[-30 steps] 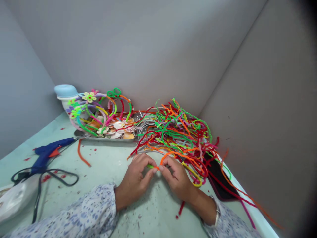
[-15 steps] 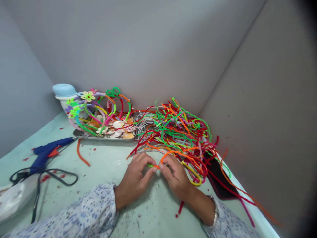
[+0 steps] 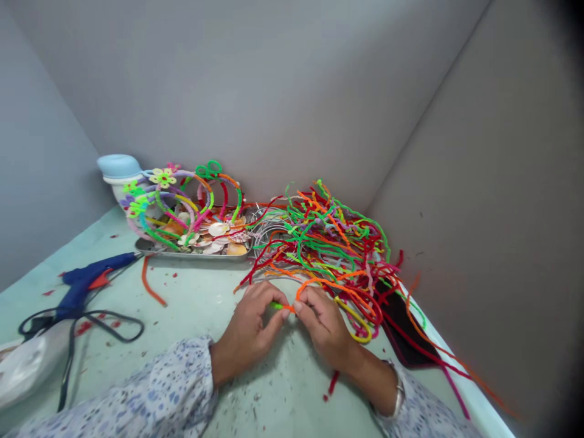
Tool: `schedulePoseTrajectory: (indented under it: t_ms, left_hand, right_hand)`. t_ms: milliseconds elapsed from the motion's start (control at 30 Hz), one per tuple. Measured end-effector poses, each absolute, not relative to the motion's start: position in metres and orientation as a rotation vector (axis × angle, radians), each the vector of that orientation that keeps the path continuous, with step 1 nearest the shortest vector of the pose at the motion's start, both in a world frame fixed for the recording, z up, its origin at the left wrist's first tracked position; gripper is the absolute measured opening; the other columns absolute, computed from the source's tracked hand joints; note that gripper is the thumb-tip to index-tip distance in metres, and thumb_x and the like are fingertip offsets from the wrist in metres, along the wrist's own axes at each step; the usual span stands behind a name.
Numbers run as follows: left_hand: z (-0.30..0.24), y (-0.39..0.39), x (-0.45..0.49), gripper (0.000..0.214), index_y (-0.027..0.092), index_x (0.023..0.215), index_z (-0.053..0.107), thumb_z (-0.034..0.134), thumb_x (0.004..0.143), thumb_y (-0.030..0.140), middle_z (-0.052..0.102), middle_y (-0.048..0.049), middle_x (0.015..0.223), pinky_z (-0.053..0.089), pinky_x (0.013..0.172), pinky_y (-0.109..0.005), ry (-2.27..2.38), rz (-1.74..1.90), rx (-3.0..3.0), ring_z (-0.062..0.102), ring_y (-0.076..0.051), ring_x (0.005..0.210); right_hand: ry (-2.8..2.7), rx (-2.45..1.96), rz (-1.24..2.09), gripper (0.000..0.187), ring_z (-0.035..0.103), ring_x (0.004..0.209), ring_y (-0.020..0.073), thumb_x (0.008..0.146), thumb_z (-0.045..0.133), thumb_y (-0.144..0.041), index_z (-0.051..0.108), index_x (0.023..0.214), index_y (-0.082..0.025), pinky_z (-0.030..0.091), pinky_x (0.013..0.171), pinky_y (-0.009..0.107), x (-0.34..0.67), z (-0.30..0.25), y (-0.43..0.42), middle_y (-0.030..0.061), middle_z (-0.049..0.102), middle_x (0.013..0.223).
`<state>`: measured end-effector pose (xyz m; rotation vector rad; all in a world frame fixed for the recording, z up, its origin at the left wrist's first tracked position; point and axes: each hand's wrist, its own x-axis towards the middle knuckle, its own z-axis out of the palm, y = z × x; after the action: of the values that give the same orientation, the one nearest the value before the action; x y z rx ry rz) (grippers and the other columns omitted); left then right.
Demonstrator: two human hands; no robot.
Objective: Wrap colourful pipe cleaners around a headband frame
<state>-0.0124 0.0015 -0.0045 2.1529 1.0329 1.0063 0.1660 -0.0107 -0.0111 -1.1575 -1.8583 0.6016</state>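
Note:
Between my two hands an orange pipe cleaner is held, its short middle stretch showing between the fingertips and its long end arching up over my right hand. The right thumb and index finger pinch it. My left hand is closed in a pinch too, on the piece's left part, where a bit of green shows beside the orange. How green and orange join is hidden by the fingers. Just behind my hands lies a tangled heap of coloured pipe cleaners. A yellow loop rests right of my right hand.
A metal tray of shells stands at the back, with several fuzzy coloured headbands over it and a blue-lidded white bottle behind. A blue glue gun with its cord lies left. A dark phone-like slab sits by the right edge.
Almost nothing differs. Both hands keep their pinch on the pipe cleaner, with only a very slight shift of the fingers.

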Motion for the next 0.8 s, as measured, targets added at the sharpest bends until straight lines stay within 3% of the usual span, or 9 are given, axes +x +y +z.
schedulePoseTrajectory:
  t_ms: [567, 800]
  left_hand:
    - [-0.005, 0.0014, -0.0109, 0.006, 0.02, 0.087, 0.055, 0.054, 0.088, 0.026, 0.058, -0.0027, 0.085, 0.038, 0.08, -0.035, 1.085, 1.015, 2.167, 0.052, -0.02, 0.085]
    - [-0.0044, 0.0005, -0.0107, 0.005, 0.019, 0.085, 0.055, 0.055, 0.088, 0.024, 0.058, -0.0015, 0.086, 0.038, 0.08, -0.034, 1.084, 1.041, 2.135, 0.053, -0.018, 0.085]
  right_hand:
    - [-1.84, -1.093, 0.59, 0.025, 0.044, 0.068, 0.0145, 0.095, 0.038, -0.023, 0.043, 0.07, -0.02, 0.033, 0.069, 0.03, 0.1659, -0.0123, -0.0078, -0.0027, 0.046, 0.068]
    - [-1.879, -1.097, 0.483, 0.015, 0.048, 0.071, 0.0154, 0.089, 0.049, -0.023, 0.049, 0.075, -0.02, 0.034, 0.073, 0.031, 0.1652, -0.0105, -0.009, -0.0019, 0.051, 0.071]
